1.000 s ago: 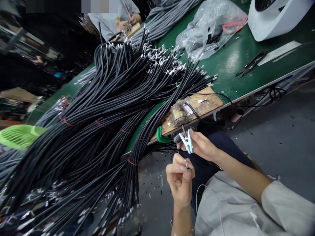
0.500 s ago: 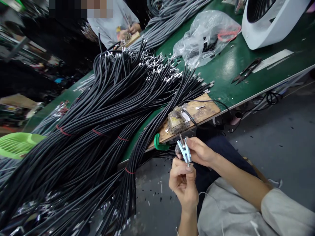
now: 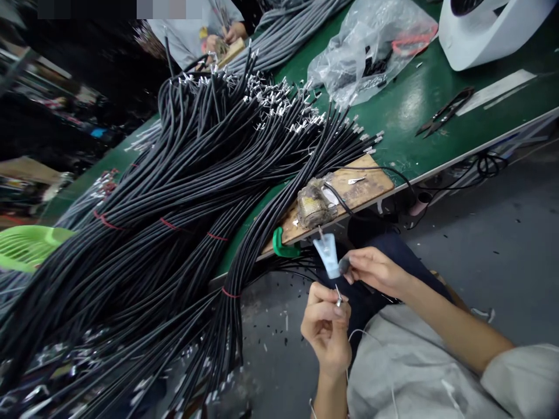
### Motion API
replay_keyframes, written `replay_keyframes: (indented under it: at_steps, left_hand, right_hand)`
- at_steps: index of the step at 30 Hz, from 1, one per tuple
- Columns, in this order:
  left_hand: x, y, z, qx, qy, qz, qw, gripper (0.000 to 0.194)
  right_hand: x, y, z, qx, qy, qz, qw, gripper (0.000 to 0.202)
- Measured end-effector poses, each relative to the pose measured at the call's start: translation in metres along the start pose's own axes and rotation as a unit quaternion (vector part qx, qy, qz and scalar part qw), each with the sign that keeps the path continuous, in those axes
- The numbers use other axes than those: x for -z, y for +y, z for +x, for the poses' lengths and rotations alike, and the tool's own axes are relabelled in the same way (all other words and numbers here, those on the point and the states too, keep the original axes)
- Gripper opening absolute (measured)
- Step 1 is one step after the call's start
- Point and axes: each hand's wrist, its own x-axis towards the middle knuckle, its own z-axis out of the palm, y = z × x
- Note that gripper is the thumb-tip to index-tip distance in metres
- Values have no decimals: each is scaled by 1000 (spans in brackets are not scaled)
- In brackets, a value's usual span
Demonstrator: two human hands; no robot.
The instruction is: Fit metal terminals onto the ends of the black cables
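Note:
My left hand [image 3: 327,326] is closed in a pinch on a small silvery wire end [image 3: 338,297], which points up from between thumb and finger. Just above it, a light-blue clip [image 3: 327,256] hangs at the shaft of a small motor [image 3: 312,203]; its outline is smeared. Beside the clip, my right hand [image 3: 378,270] has its fingers stretched toward it, a dark cover on a fingertip, and nothing visible in them. The motor sits on a wooden board [image 3: 375,174] at the table edge, held by a green clamp [image 3: 283,244].
Bundles of black cables [image 3: 209,192] with bare white ends and red ties cover the left. On the green table [image 3: 406,105] lie snips [image 3: 445,113], a plastic bag [image 3: 367,46] and a white fan-like housing [image 3: 493,35]. A co-worker's hands [image 3: 227,38] are at the far side.
My right hand has let go of the clip and drawn off to the right. The clip, sharp before, is now blurred and apart from my left hand. The view has shifted slightly.

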Motion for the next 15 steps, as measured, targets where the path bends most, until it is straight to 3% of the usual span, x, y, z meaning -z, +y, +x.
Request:
replay_keyframes:
  at_steps: [5, 10, 12, 15]
  left_hand:
    - [3, -6, -4, 39, -13, -29, 999, 8]
    - [1, -12, -6, 76, -35, -53, 995, 7]
    - [1, -14, -7, 60, -44, -8, 997, 12]
    - [10, -17, -7, 10, -60, 155, 986, 19]
  right_hand:
    - [-18, -4, -13, 28, -53, -61, 996, 33]
    - [-21, -1, -22, 52, 4, -135, 990, 23]
    - [-16, 4, -22, 14, -12, -115, 993, 27]
    - [-2, 9, -23, -8, 6, -165, 986, 30]
